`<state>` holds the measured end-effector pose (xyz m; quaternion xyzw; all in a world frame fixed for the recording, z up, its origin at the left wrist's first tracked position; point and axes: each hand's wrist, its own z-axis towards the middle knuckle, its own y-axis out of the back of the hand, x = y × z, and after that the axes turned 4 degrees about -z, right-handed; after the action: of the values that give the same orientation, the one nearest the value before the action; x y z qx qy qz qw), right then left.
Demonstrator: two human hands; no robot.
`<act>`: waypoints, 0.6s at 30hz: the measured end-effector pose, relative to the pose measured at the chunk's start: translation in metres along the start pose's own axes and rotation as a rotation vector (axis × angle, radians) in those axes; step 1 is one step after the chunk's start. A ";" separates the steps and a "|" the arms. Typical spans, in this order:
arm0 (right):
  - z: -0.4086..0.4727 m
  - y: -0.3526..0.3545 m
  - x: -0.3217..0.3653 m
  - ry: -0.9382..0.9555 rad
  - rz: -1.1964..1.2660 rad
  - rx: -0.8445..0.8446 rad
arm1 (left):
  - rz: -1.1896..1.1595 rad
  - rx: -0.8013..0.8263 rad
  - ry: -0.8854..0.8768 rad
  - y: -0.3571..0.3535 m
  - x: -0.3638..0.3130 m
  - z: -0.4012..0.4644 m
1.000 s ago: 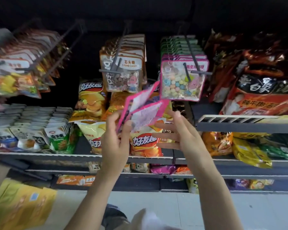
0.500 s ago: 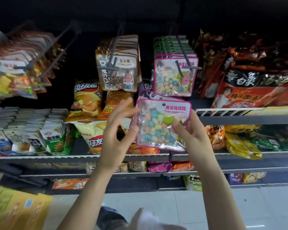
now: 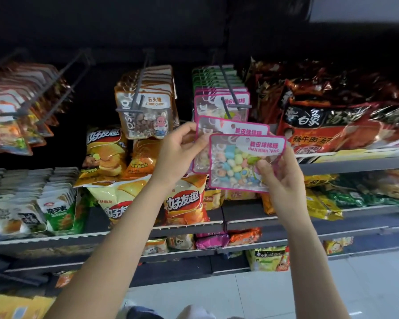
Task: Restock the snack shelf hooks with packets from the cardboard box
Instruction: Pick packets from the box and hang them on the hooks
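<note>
Two pink-edged packets of pastel candy are held up in front of the shelf. My right hand [image 3: 280,178] pinches the front packet [image 3: 240,162] at its lower right. My left hand [image 3: 177,155] pinches the left edge of the rear packet [image 3: 217,128], which sits slightly higher and is partly covered by the front one. Just above them a dark hook [image 3: 228,97] carries matching pink packets [image 3: 221,104], with green ones behind. The cardboard box is not in view.
A neighbouring hook holds stone candy packets [image 3: 145,111]. More hooks with packets [image 3: 21,107] hang at left. Chip bags [image 3: 106,155] and noodle packs [image 3: 332,125] fill the shelves. A shelf edge [image 3: 355,162] juts out at right. White floor tiles lie below.
Both hands have risen toward the pink-packet hook. The packets were fanned edge-on, then turned face-on, and now sit split, one in each hand.
</note>
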<state>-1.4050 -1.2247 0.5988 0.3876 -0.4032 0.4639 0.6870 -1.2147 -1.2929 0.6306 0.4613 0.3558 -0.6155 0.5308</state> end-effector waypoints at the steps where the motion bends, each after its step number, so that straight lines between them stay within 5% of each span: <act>1: 0.002 0.000 -0.003 -0.006 -0.009 -0.017 | 0.031 -0.002 -0.015 -0.002 0.001 0.005; 18: 0.037 -0.012 -0.024 -0.009 -0.113 -0.136 | 0.182 -0.186 0.000 -0.007 0.029 0.038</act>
<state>-1.4065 -1.2692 0.5889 0.3643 -0.4145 0.3940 0.7350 -1.2289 -1.3366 0.6156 0.4406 0.3680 -0.5290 0.6250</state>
